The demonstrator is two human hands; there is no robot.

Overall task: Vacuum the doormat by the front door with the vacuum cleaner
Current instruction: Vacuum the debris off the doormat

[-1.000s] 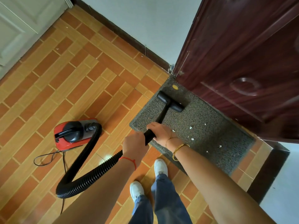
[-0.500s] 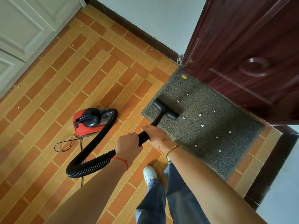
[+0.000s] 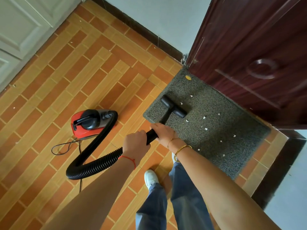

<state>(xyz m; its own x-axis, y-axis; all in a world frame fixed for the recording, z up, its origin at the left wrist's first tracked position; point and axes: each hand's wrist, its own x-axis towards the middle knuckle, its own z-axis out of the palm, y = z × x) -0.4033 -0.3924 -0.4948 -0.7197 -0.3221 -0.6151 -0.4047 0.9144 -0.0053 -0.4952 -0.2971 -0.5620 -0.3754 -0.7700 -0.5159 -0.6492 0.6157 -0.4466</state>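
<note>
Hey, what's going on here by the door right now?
A person is vacuuming the grey doormat in front of the dark red door. The left hand and the right hand both grip the black wand, and its nozzle sits on the mat's left part. White scraps lie scattered across the rest of the mat. The red vacuum cleaner sits on the tiled floor to the left, joined by a ribbed hose.
</note>
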